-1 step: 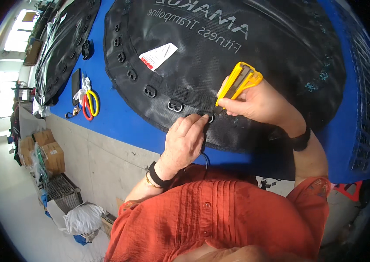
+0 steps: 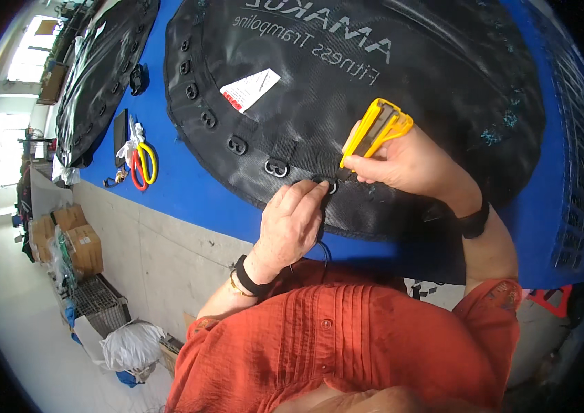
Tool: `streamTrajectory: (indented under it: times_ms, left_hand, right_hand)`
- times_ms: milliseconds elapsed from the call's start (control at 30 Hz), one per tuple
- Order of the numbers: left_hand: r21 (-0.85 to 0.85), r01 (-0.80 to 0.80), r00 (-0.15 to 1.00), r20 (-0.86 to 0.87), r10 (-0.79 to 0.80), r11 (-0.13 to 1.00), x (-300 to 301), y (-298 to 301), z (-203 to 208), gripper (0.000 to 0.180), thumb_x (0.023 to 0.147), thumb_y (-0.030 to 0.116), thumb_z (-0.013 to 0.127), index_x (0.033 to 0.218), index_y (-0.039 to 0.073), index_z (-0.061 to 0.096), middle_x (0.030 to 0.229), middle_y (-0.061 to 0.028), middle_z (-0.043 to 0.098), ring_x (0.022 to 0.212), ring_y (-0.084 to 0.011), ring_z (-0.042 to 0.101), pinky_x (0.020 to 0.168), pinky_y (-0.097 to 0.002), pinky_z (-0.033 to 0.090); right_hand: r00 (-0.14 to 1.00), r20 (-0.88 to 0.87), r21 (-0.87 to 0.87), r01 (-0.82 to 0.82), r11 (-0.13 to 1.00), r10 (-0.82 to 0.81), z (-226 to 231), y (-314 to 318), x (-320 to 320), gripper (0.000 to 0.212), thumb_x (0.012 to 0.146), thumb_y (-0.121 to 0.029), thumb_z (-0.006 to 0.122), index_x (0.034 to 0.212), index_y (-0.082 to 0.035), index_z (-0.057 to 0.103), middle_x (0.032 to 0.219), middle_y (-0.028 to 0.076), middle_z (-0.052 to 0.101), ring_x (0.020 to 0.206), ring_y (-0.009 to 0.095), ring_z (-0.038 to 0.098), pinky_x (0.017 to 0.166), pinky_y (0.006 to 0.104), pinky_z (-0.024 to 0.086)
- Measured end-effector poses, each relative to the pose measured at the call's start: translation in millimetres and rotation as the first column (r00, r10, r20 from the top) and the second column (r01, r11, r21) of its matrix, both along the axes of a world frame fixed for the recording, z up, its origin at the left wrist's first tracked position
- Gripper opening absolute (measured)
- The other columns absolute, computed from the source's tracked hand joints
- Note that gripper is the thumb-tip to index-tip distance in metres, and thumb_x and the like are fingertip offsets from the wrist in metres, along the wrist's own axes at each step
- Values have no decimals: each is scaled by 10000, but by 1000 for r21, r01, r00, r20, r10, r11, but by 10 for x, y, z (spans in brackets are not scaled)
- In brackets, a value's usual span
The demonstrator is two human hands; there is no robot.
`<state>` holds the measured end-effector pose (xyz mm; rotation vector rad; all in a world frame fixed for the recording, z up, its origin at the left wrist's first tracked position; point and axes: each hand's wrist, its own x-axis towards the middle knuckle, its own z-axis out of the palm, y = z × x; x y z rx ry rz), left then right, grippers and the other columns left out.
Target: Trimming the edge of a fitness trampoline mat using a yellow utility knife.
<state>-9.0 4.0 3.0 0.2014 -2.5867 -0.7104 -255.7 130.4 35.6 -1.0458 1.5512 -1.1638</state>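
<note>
A round black trampoline mat lies on a blue tabletop, with metal rings on webbing loops along its edge. My left hand grips the near edge of the mat, fingers close together and fingertips against one ring; its thumb is mostly hidden. My right hand is closed around a yellow utility knife, held tilted with its lower end close to the webbing right of the left fingertips. Whether the blade is out cannot be made out. A white and red label sits on the mat.
Scissors with red and yellow handles lie left of the mat, beside a flat black object. Farther left is another black mat. Blue thread bits dot the mat's right side. Cardboard boxes stand on the floor at left.
</note>
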Motion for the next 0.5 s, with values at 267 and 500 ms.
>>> streamTrajectory:
  times_ms: [267, 500]
  left_hand:
    - [1, -3, 1000, 2, 3, 1000, 7, 13, 12, 462, 857, -109, 738, 1308, -12, 750, 1179, -166, 712, 988, -358, 713, 860, -438, 597]
    - [42, 20, 1000, 23, -21, 999, 49, -36, 47, 415, 897, -89, 741, 1302, 1, 747, 1196, -171, 714, 1033, -362, 736, 873, -435, 616]
  right_hand:
    - [993, -115, -5, -1, 1000, 0, 5, 9, 36, 312, 1032, -280, 800, 1081, 28, 792, 867, 130, 805, 782, 167, 774, 753, 345, 598]
    - [964, -265, 18, 2, 1000, 3, 147, 2, 78, 345, 1033, -308, 782, 1052, 37, 778, 870, 191, 792, 777, 214, 794, 730, 376, 601]
